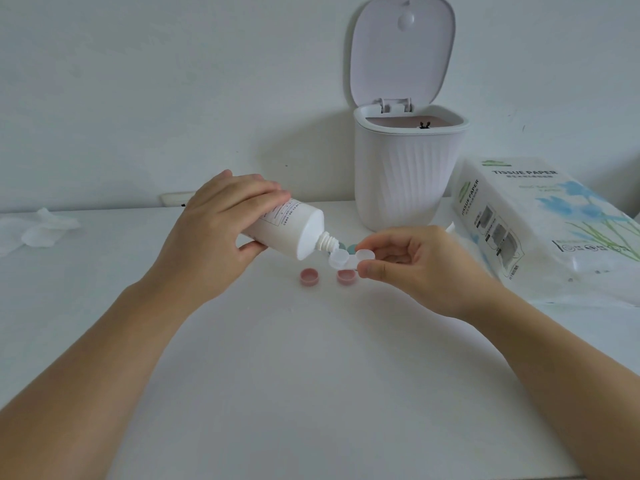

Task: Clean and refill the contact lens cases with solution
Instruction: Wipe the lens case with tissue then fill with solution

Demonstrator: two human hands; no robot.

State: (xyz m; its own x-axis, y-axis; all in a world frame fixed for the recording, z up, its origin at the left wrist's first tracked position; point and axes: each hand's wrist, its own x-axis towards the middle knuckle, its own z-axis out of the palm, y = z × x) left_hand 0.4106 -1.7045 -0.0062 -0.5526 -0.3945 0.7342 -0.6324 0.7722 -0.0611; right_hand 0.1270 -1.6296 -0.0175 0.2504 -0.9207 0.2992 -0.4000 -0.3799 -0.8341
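A plain white tabletop (311,375) meets a bare off-white wall. Against the wall stands the landmark, a small white ribbed plastic bin (408,171), its hinged lid raised upright.

In front of the bin and slightly left, the left hand (211,237) grips a white plastic solution bottle (291,230), fingers over the top and thumb beneath. The bottle is tilted, with its threaded nozzle pointing down to the right. The nozzle tip sits at the left well of a clear twin-well contact lens case (346,259), held above the table directly in front of the bin. The right hand (422,268) pinches that case at its right well between thumb and fingertips.

Two small pink round caps (309,276) lie open side up on the table below the case. Something teal shows behind the nozzle; what it is cannot be told.

Right of the bin lies a white pack of tissue paper (540,223) printed with blue flowers. Far left of the bin, crumpled white tissues (38,232) lie near the wall.
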